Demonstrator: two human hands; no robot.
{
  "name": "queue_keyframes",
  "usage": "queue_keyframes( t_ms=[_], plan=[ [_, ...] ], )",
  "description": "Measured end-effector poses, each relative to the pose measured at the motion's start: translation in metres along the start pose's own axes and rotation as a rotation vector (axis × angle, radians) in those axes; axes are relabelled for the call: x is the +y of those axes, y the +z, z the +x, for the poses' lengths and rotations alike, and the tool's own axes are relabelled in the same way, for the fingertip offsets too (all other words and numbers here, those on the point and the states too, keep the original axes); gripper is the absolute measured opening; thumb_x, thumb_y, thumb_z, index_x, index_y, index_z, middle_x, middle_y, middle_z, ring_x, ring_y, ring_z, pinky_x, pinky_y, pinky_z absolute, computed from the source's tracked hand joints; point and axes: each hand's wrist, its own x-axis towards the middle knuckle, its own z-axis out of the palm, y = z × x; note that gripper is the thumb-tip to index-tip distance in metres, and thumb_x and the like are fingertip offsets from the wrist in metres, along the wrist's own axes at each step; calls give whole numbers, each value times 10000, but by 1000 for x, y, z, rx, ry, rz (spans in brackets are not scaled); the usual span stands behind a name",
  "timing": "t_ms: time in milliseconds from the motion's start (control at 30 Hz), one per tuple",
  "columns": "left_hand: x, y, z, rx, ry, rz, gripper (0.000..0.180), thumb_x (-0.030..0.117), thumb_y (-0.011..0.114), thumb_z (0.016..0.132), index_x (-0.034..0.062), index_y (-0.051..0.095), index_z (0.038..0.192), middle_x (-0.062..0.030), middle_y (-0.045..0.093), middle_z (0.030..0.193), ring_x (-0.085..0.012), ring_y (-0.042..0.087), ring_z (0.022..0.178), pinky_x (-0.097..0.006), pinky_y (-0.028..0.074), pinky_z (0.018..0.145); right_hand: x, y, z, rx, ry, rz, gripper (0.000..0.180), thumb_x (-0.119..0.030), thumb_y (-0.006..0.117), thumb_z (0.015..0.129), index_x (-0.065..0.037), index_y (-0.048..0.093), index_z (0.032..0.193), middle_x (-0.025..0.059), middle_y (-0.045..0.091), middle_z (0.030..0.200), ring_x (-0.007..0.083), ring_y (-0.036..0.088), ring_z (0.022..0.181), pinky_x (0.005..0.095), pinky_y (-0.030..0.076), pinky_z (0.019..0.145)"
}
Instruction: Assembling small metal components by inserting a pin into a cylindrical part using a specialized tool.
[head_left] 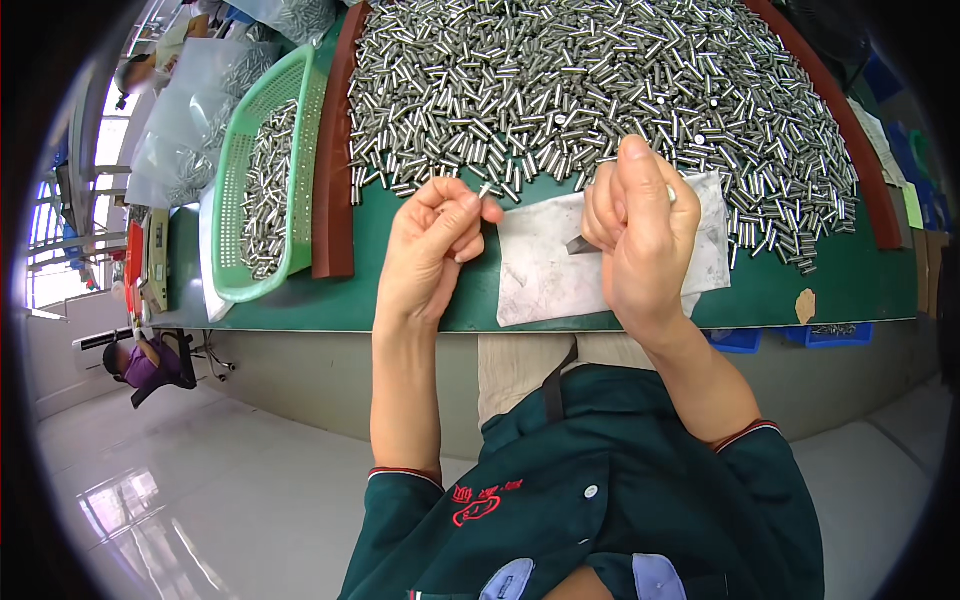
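My left hand is raised over the near edge of the green table, its thumb and fingertips pinching a small shiny metal pin. To its right, my right hand is closed in a fist with the thumb on top. Out of that fist sticks the flat grey metal end of a tool; the rest is mostly hidden, so its kind cannot be made out. Beneath the right hand lies a smudged white cloth. Beyond both hands spreads a large heap of metal pins.
Dark red rails border the heap left and right. A light green plastic basket of pins stands at left, beside clear bags of pins. Blue bins sit below the table edge at right. Another person is far left.
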Motion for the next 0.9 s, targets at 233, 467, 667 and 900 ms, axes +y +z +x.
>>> queue_keyframes(
  t_ms=[233, 467, 667, 900],
  plan=[
    [-4, 6, -1, 23, 41, 263, 195, 3, 522, 797, -23, 538, 990, -87, 602, 774, -4, 340, 483, -149, 244, 413, -2, 4, 1, 19, 1, -35, 361, -187, 336, 912, -91, 304, 565, -10, 293, 447, 46, 193, 366, 215, 170, 352],
    [-2, 9, -2, -4, 41, 412, 164, 21, 478, 831, -31, 546, 970, -86, 587, 783, -11, 320, 478, -148, 245, 414, -2, 5, 1, 29, 1, -35, 361, -184, 337, 911, -91, 304, 564, -10, 291, 444, 48, 188, 362, 218, 170, 351],
    [5, 1, -2, -57, 4, -74, 210, 70, 411, 839, -38, 496, 999, -136, 574, 814, -56, 362, 536, -192, 316, 488, -2, 6, 2, 29, 6, -29, 362, -182, 333, 911, -90, 301, 563, -9, 292, 445, 50, 185, 361, 217, 167, 351],
    [18, -14, -7, 222, 212, 476, 129, 99, 525, 797, -8, 548, 728, 24, 447, 577, -41, 353, 494, -185, 289, 462, -2, 5, 1, 11, 13, -37, 363, -185, 327, 913, -89, 295, 564, -7, 283, 447, 51, 180, 377, 218, 157, 354]
  ],
)
